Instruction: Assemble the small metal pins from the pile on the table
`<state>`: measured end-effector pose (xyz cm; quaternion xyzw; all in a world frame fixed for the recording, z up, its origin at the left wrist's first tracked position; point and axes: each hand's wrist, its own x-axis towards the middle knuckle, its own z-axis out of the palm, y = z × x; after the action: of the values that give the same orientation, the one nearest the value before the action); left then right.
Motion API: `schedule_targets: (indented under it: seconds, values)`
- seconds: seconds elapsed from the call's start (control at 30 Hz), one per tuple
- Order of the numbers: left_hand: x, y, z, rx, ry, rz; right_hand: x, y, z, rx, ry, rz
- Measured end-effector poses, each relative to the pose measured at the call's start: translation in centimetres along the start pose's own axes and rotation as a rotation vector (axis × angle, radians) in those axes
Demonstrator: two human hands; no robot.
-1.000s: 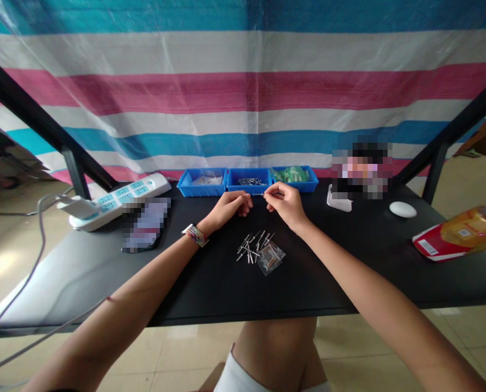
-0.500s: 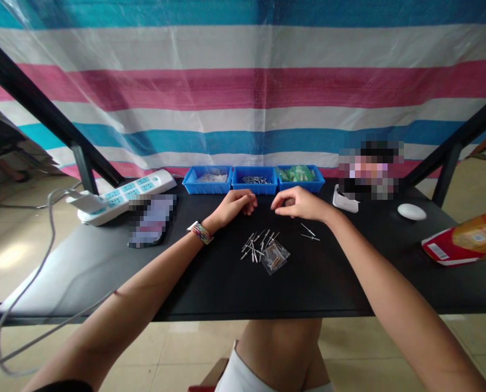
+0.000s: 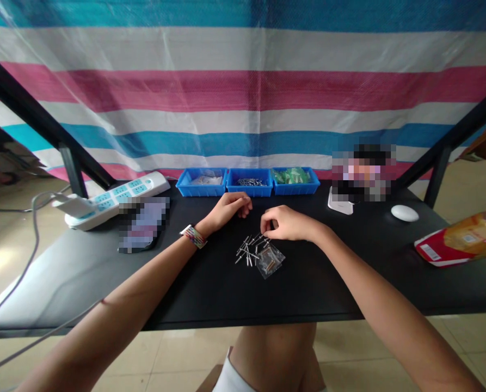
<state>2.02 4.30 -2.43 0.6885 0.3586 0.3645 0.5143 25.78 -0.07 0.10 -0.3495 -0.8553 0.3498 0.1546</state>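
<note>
My left hand [image 3: 229,209] rests on the black table in front of the blue trays, fingers curled in; whether anything is inside is hidden. My right hand [image 3: 285,223] is at the upper right of a loose pile of silver pop rivets [image 3: 247,253], its thumb and index finger pinched together. Its fingertips reach the rivets at the pile's edge, but I cannot make out what is between them. A small clear plastic bag [image 3: 270,260] with brass-coloured pieces lies against the pile, just below the right fingertips.
Three blue trays stand at the back: clear bags in the left tray [image 3: 202,190], rivets in the middle tray [image 3: 249,191], green packets in the right tray [image 3: 295,189]. Left are a power strip [image 3: 120,197] and a phone [image 3: 145,223]; right, a white mouse [image 3: 405,213] and a bottle [image 3: 463,239].
My right hand has come down and nearer to me, from in front of the trays to the rivet pile. The left hand stays where it was. The camera view has shifted slightly.
</note>
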Motion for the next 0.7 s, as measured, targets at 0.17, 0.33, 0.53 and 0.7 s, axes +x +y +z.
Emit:
schedule_targets:
  seconds: [0.17, 0.33, 0.53, 0.7]
  values:
    - [-0.1, 0.3, 0.0, 0.012, -0.004, -0.011, -0.3, 0.0, -1.1, 0.14, 0.002, 0.067]
    - [-0.2, 0.5, -0.1, 0.027, -0.025, 0.005, 0.0, 1.3, -1.5, 0.492, 0.164, 0.116]
    - [-0.4, 0.9, -0.1, 0.023, -0.059, 0.019, 1.2, 1.6, 0.1, 0.67, 0.441, 0.107]
    - [-0.5, 1.0, 0.1, 0.03, -0.062, 0.033, 1.8, 1.2, 1.4, 0.717, 0.577, 0.145]
